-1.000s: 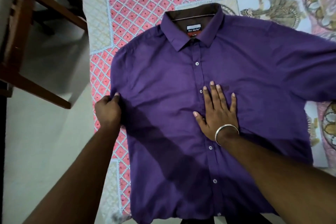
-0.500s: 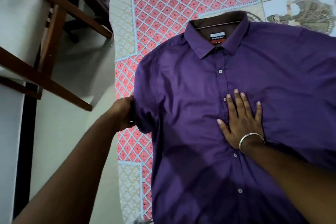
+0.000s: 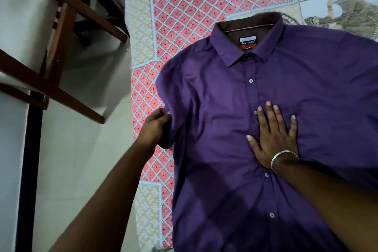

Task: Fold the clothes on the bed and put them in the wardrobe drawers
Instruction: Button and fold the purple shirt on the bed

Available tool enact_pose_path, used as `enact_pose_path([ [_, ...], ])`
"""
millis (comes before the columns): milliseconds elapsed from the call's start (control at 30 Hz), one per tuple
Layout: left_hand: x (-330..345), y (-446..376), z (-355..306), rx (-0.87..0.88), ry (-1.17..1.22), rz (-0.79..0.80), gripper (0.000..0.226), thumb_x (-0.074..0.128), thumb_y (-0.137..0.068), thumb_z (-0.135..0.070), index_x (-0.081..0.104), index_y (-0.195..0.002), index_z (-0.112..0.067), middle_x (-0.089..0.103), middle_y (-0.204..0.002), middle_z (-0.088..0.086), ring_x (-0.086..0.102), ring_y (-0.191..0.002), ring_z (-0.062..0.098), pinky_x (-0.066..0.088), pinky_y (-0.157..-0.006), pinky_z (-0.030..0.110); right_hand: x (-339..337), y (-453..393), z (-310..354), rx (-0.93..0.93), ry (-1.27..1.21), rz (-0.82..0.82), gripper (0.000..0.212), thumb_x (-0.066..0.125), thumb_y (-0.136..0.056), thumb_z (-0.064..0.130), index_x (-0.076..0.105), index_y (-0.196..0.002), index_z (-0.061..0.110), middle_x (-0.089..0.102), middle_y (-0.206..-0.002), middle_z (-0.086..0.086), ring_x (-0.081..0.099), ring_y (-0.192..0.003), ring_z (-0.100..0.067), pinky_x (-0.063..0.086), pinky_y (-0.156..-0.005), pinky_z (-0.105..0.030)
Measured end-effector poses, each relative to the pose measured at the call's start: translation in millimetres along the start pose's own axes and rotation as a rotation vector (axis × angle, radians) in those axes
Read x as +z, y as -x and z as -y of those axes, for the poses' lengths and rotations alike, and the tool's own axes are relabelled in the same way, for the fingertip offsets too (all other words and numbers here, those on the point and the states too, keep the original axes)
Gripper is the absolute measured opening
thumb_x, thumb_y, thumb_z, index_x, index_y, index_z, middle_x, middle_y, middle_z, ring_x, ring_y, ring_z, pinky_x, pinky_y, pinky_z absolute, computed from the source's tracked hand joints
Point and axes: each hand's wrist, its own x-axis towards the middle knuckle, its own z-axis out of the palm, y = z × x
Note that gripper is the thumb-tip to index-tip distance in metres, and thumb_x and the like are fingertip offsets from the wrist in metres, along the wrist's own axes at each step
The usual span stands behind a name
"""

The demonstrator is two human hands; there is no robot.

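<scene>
- The purple shirt (image 3: 225, 129) lies front-up and buttoned on the bed (image 3: 184, 6), collar away from the person, spread over the patterned bedcover.
- The right hand (image 3: 274, 139) lies flat and unclenched on the button strip at mid-chest, grasping nothing; I judge it is there as a weight, so the body stays put while the other side is worked.
- The left hand (image 3: 155, 129) has its grip pinched on the shirt's side edge, just below the shoulder, where the cloth bunches up off the bedcover; probably the start of the first fold inward.
- Between that grip and the flat palm runs a smooth stretch of cloth, room enough to lay the side over.
- Outward of the pinching grip there is only a narrow strip of bedcover, then the bed's edge and the floor (image 3: 81, 149).
- Beyond the edge a wooden chair (image 3: 61, 32) stands apart from the arm.
</scene>
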Motion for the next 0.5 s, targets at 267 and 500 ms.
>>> enact_pose_path([
  [267, -41, 4, -22, -0.255, 0.264, -0.095, 0.022, 0.059, -0.094, -0.024, 0.071, -0.088, -0.007, 0.072, -0.08, 0.007, 0.068, -0.072, 0.023, 0.056, -0.075, 0.034, 1, 0, 2, 0.006, -0.02, -0.01, 0.083, 0.03, -0.087, 0.059, 0.018, -0.155, 0.013, 0.011, -0.164, -0.01, 0.014, -0.15, -0.027, 0.004, -0.115, -0.061],
  [500, -67, 13, -28, 0.005, 0.249, -0.323, 0.019, 0.071, -0.09, -0.02, 0.053, -0.084, -0.014, 0.063, -0.083, 0.003, 0.064, -0.081, 0.023, 0.056, -0.075, 0.043, 5, -1, 0, 0.007, -0.031, -0.021, 0.083, 0.029, -0.087, 0.059, 0.019, -0.155, 0.012, 0.011, -0.164, -0.01, 0.014, -0.15, -0.028, 0.005, -0.114, -0.062],
])
